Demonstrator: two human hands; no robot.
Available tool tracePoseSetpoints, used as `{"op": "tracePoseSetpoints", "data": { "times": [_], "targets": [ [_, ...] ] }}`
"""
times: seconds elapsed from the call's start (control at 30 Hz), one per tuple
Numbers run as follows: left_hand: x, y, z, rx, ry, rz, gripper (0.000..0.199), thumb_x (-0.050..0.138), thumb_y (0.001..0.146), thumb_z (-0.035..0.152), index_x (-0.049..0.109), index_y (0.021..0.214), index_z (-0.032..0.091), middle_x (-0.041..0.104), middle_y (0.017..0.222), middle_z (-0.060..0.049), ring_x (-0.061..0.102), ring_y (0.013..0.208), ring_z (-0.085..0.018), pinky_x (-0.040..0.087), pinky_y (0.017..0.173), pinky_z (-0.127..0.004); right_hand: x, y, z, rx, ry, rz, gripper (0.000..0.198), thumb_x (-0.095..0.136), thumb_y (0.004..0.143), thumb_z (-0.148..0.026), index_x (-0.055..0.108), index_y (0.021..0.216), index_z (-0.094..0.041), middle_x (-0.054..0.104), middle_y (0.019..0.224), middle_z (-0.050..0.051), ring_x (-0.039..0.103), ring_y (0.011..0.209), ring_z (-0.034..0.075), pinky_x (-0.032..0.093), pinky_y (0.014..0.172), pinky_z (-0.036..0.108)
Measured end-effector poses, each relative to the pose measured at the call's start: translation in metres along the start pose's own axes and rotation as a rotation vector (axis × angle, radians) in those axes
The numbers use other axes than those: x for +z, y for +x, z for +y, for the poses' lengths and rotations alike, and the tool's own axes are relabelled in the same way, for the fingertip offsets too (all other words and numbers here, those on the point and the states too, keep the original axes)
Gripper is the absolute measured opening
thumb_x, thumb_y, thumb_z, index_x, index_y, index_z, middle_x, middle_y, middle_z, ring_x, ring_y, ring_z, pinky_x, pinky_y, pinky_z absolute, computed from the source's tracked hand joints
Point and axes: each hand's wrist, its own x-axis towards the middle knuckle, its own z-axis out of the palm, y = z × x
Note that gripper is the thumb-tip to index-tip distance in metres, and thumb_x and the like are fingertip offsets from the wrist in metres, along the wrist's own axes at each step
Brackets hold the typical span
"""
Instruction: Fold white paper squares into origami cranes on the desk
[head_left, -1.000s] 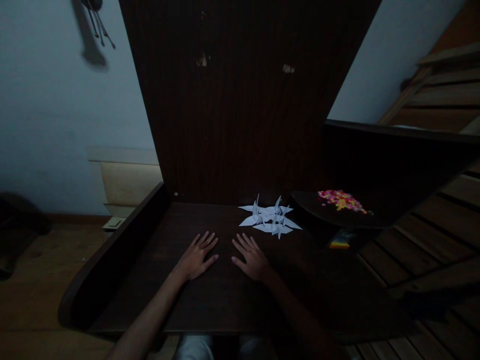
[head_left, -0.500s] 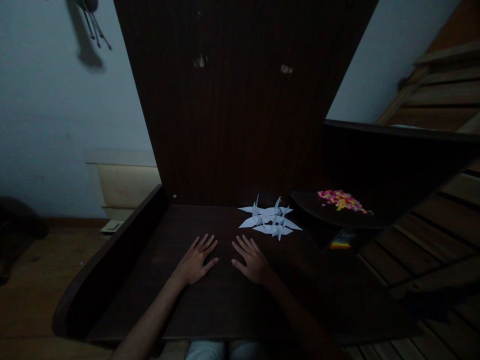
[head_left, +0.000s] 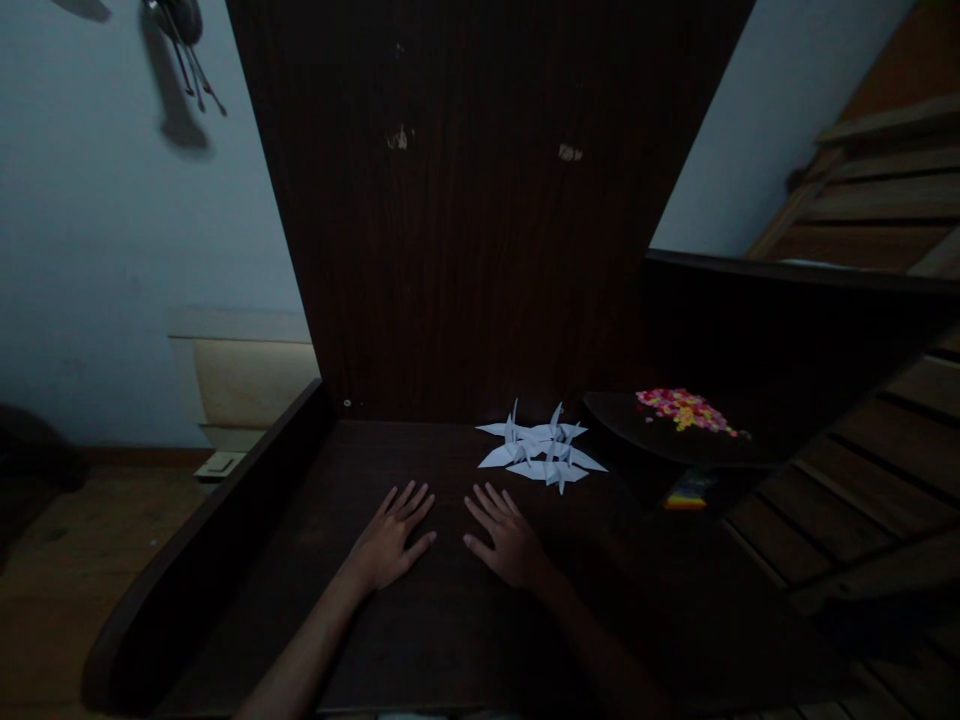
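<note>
My left hand lies flat on the dark wooden desk, fingers spread, holding nothing. To its right, my right hand rests palm down in the same way, also with nothing in it. The thumbs point toward each other with a gap of bare wood between them. Just beyond my right hand sits a cluster of several white folded paper cranes, wings overlapping, near the desk's back panel. Neither hand touches them.
A dark corner shelf on the right bears a heap of small pink, red and yellow pieces. Beneath it is an item with a rainbow-coloured edge. A raised side board bounds the desk's left. Wooden slats stand at right.
The whole scene sits slightly lower in the picture, as the camera has tilted up a little. Both hands stay flat in the same place on the desk, and the cranes have not moved.
</note>
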Motion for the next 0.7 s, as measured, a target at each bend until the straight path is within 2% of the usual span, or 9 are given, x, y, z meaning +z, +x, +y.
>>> {"op": "tracePoseSetpoints", "data": {
  "times": [0.47, 0.7],
  "targets": [
    [-0.0002, -0.0008, -0.0004, 0.021, 0.004, 0.025, 0.058, 0.036, 0.094, 0.051, 0.025, 0.147, 0.031, 0.032, 0.151, -0.004, 0.026, 0.140, -0.026, 0.022, 0.114, -0.049, 0.0003, -0.0003, 0.0009, -0.015, -0.002, 0.005, 0.058, 0.044, 0.092, -0.047, 0.035, 0.144, -0.023, 0.030, 0.151, 0.007, 0.024, 0.141, 0.027, 0.023, 0.114, 0.051],
    [-0.0028, 0.0002, 0.0006, 0.002, 0.016, -0.014, 0.058, 0.034, 0.094, 0.052, 0.025, 0.147, 0.029, 0.032, 0.151, -0.005, 0.026, 0.140, -0.026, 0.024, 0.114, -0.050, 0.0016, 0.0001, 0.0022, -0.004, 0.012, -0.008, 0.059, 0.044, 0.091, -0.047, 0.034, 0.144, -0.024, 0.029, 0.152, 0.006, 0.023, 0.141, 0.027, 0.022, 0.115, 0.052]
  ]
}}
